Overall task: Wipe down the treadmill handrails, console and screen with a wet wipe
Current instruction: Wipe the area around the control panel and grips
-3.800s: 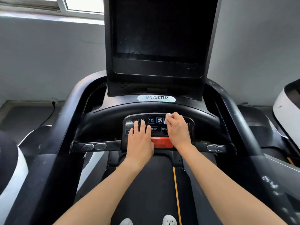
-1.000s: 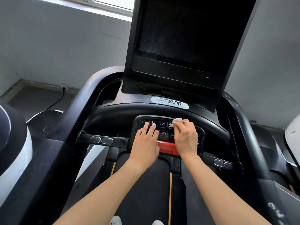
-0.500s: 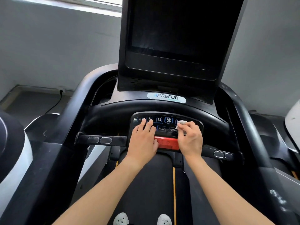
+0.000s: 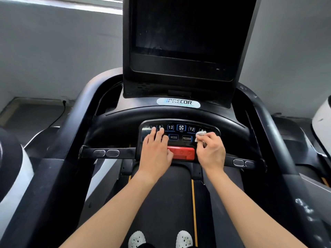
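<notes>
Wipe [image 4: 200,135] is bunched small in my right hand [image 4: 212,152], pinched between thumb and curled fingertips [image 4: 209,139] and pressed on the right end of the keypad [image 4: 180,128]. My left hand [image 4: 155,151] lies flat on the keypad's left end, fingers straight, holding nothing. The keypad runs long sideways, so the remaining keys lie leftward of my right fingers. The screen [image 4: 180,33] stands up beyond both hands. I count one wipe, one keypad, one screen and one red bar [image 4: 181,153] between my hands. Of two rails, the left rail [image 4: 71,140] lies outward of my left fingers and the right rail [image 4: 279,140] is nearer the wiping hand.
</notes>
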